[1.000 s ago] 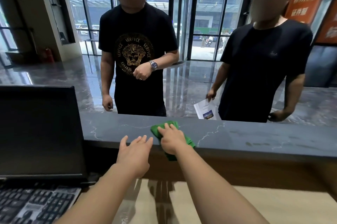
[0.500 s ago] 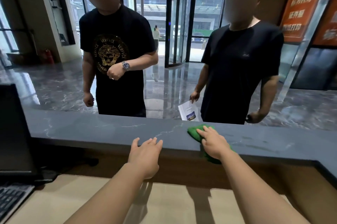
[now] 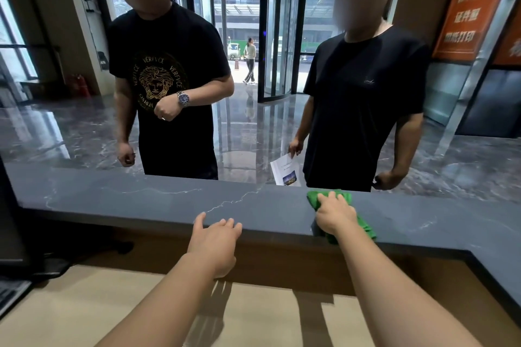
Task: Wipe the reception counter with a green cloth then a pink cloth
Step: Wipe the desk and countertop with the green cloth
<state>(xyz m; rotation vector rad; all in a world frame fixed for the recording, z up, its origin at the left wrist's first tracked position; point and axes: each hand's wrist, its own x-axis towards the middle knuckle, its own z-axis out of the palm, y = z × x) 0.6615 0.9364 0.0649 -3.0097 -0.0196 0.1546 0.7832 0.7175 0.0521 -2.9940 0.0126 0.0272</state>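
Observation:
A dark grey marble reception counter (image 3: 146,200) runs across the view. On its right half lies a crumpled green cloth (image 3: 314,198), part of it hanging over the near edge. My right hand (image 3: 334,215) presses down on the cloth with the fingers spread over it. My left hand (image 3: 215,239) hovers at the counter's near edge, fingers straight and relaxed, holding nothing. No pink cloth is in view.
Two people in black shirts stand just beyond the counter; the right one holds a paper leaflet (image 3: 286,173). A black monitor (image 3: 8,219) and a keyboard corner (image 3: 11,294) sit at the far left on the lower beige desk (image 3: 84,310). The counter turns toward me at the right.
My right hand has slid the green cloth to the right along the counter. My left hand followed to the right at the counter's edge. The view swung right, leaving the monitor at the frame's edge.

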